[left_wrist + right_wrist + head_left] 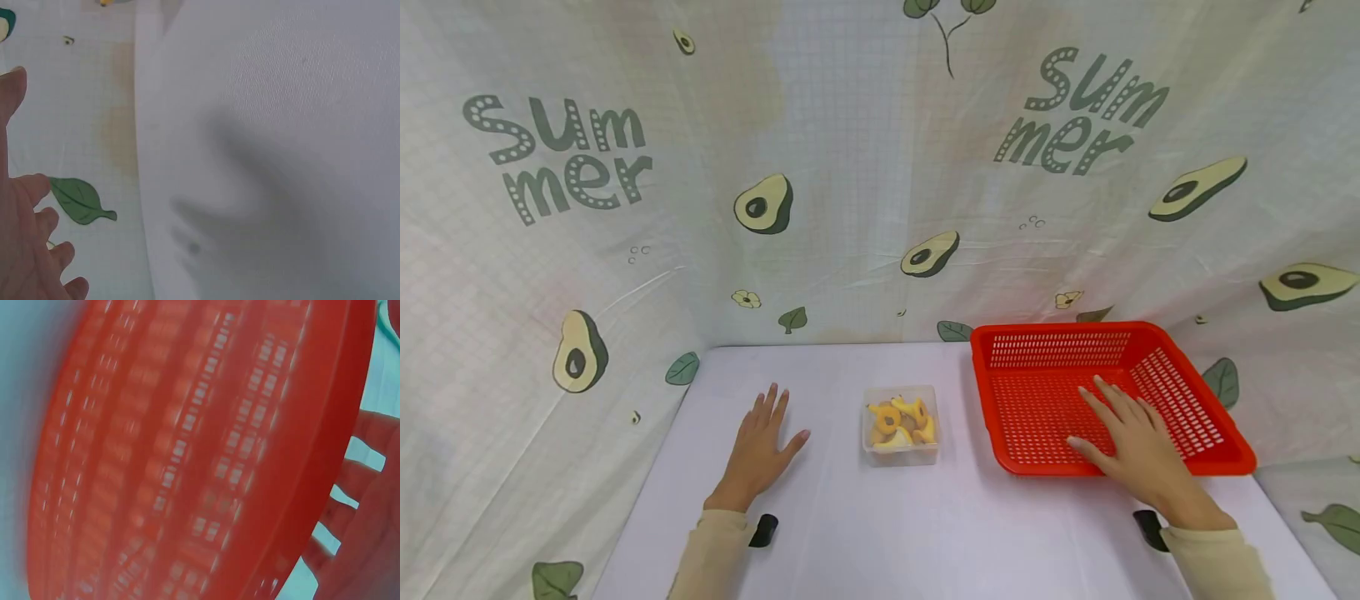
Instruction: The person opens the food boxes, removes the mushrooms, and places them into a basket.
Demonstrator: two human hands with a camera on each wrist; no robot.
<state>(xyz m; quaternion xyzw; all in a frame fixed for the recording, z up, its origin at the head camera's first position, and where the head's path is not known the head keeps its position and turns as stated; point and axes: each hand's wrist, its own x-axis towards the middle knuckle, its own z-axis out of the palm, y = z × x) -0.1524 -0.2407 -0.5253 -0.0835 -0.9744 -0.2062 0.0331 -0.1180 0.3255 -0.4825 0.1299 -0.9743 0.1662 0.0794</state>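
Note:
My left hand (766, 437) lies flat and open on the white table (880, 533), fingers spread, holding nothing; the left wrist view catches the left hand (25, 250) at its left edge. Just right of it stands a small clear plastic box (900, 427) with several yellow ring-shaped pieces inside. My right hand (1126, 433) reaches over the front rim of a red perforated basket (1052, 332), fingers straight and resting on its floor. In the right wrist view the basket (187, 456) fills the blurred frame, with the spread fingers (369, 506) at the right.
An avocado-print cloth (865, 167) hangs as a backdrop behind and on both sides of the table. The basket holds nothing but my hand. A leaf print (78, 200) on the cloth lies by the table's left edge.

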